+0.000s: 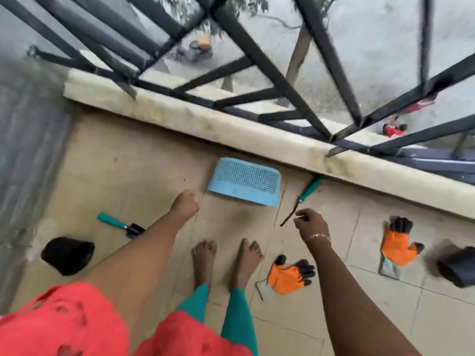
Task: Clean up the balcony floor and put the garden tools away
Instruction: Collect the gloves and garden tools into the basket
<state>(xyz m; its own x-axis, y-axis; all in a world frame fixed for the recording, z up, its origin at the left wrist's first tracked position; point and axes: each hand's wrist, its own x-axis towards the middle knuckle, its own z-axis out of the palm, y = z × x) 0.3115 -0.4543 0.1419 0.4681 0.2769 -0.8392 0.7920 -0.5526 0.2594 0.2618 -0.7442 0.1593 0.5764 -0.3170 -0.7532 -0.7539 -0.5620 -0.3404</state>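
Beige tiles make up the balcony floor (133,160), edged by a low concrete ledge (180,116) with a black metal railing (259,62) above it and the street far below. The whole picture is blurred.

A blue mesh basket (246,183) lies on the floor just beside the ledge, ahead of the person's bare feet (226,258). To its right, a thin tool with a teal handle (310,188) lies with its handle end against the ledge. A small trowel (120,225), also teal-handled, lies to the left, near a black pot (67,254). A second black pot (457,265) sits at the right edge with dark dirt (434,255) beside it. Two orange and black gloves lie flat on the tiles: the near glove (290,274) just right of the feet, the far glove (397,242) further right.

The left hand (185,205) hangs above the floor near the basket's left corner, fingers curled under; whether it grasps anything I cannot tell. The right hand (312,224) hovers near the thin tool's tip, fingertips pinched on a pale sliver (300,215) too small to identify.
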